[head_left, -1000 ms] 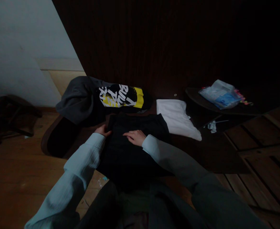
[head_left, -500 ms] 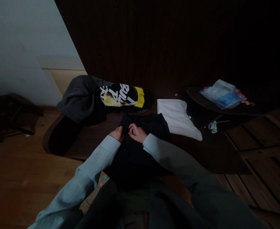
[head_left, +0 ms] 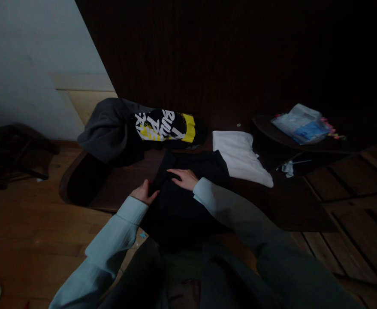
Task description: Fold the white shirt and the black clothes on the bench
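Observation:
A black garment (head_left: 188,210) lies spread over the dark wooden surface in front of me, its lower part hanging toward my lap. Along its left edge is my left hand (head_left: 145,192), thumb and fingers apart, with the fingertips at the cloth. My right hand (head_left: 185,178) rests on the upper middle of the garment, palm down and fingers stretched out to the left. Just right of the garment lies a folded white garment (head_left: 239,156). Behind it sits a bundled grey garment (head_left: 106,128) beside a black cloth with a yellow and white print (head_left: 165,126).
A clear plastic packet (head_left: 304,124) sits on a rounded dark shelf at the right, with crumpled white paper (head_left: 288,168) beneath. A dark stool (head_left: 17,150) stands on the wooden floor (head_left: 24,227) at the left. A tall dark panel (head_left: 207,56) rises behind the clothes.
My left hand has let go of the black garment's upper edge and moved down and left, its fingers spreading. My right hand has opened from a pinch and now lies flatter on the cloth.

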The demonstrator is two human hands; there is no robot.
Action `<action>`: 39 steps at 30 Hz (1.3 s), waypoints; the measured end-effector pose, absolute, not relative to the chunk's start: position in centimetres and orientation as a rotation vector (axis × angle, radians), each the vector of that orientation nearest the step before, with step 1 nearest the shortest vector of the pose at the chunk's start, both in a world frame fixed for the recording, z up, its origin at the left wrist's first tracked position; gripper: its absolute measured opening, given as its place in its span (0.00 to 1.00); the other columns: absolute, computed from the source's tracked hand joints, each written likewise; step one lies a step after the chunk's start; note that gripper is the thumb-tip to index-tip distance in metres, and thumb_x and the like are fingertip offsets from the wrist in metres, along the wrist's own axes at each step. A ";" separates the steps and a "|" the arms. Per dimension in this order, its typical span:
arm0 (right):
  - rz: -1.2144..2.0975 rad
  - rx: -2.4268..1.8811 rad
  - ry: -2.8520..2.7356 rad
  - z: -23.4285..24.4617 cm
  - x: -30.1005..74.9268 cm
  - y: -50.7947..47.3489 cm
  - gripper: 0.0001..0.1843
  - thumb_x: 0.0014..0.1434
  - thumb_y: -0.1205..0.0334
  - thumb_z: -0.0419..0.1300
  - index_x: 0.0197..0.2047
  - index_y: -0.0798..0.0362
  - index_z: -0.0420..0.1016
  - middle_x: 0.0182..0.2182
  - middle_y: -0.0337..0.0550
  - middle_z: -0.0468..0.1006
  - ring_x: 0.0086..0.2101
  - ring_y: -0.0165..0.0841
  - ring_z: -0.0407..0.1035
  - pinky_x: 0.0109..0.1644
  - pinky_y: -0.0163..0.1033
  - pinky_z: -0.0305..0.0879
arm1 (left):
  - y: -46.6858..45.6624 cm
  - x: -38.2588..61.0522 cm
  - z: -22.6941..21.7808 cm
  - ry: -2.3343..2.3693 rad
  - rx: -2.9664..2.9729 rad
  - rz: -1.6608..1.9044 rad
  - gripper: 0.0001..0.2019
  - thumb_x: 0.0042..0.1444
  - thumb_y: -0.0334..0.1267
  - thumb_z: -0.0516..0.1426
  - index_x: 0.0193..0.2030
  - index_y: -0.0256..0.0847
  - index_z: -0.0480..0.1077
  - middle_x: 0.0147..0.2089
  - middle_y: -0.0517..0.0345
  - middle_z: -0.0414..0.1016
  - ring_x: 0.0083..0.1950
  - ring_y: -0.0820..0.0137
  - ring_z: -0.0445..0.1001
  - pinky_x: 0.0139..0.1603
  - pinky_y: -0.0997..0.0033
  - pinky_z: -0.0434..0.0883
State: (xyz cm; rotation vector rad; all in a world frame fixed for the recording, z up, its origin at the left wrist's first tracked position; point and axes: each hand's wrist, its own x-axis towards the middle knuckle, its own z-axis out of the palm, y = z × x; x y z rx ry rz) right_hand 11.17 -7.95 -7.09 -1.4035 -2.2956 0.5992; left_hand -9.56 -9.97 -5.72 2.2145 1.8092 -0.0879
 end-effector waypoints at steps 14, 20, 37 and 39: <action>0.597 -1.459 -2.467 -6.0 10.9 -7.7 0.34 0.51 0.47 0.54 0.59 0.45 0.52 0.57 0.40 0.60 0.51 0.40 0.62 0.51 0.48 0.61 | -13.6 -12.7 -4.6 2.025 2.045 -0.228 0.14 0.51 0.48 0.48 0.41 0.44 0.63 0.36 0.52 0.76 0.38 0.62 0.74 0.31 0.72 0.66; 0.603 -1.555 -2.494 -5.6 10.5 -7.9 0.41 0.47 0.43 0.57 0.61 0.45 0.49 0.59 0.44 0.57 0.50 0.45 0.62 0.50 0.51 0.61 | -13.7 -13.6 -3.0 2.166 2.018 -0.193 0.14 0.52 0.50 0.46 0.35 0.44 0.62 0.32 0.53 0.75 0.35 0.61 0.74 0.27 0.72 0.64; 1.269 -1.556 -1.943 -5.7 12.0 -5.9 0.28 0.60 0.48 0.43 0.60 0.50 0.50 0.13 0.29 0.65 0.15 0.24 0.61 0.23 0.29 0.60 | -19.2 -5.7 -3.9 1.387 2.411 -0.479 0.24 0.53 0.48 0.48 0.55 0.39 0.60 0.33 0.46 0.75 0.36 0.59 0.74 0.31 0.67 0.68; 1.292 -1.543 -1.903 -6.1 12.0 -5.8 0.28 0.58 0.52 0.48 0.60 0.49 0.51 0.14 0.30 0.67 0.14 0.23 0.60 0.22 0.28 0.59 | -18.3 -6.0 -4.1 1.316 2.435 -0.379 0.19 0.55 0.49 0.46 0.48 0.44 0.67 0.35 0.50 0.76 0.37 0.61 0.74 0.33 0.67 0.68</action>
